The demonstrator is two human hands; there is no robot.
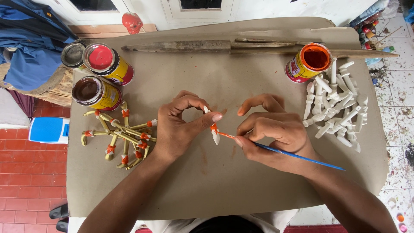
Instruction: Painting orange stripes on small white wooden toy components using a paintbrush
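Between the two hands, over the middle of the cardboard-covered bench [224, 181], a small white turned wooden peg [214, 129] is being painted. The left hand [179, 127] is closed on the peg, pinching it between thumb and forefinger with its pointed end down and an orange band around its middle. Just to the right of it, the right hand [276, 129] is curled shut around a thin blue-handled paintbrush [297, 156], fingers bunched near the tip; the orange-loaded bristles touch the peg at the band, and the handle trails away past the right wrist. To the left of the left hand lies a loose heap of finished pegs [123, 138], yellowish with orange bands, lying crosswise over one another. Beyond that heap, farther from the person, stand three paint tins: one of brown paint [92, 91] nearest, one of red paint [105, 60] behind it, and a darker tin [73, 54] touching the red one. To the right of the right hand sits a pile of unpainted white pegs [336, 103], and just beyond it an open tin of orange paint [309, 61]. Along the far edge of the bench, well apart from both hands, lie long weathered wooden slats [207, 45].
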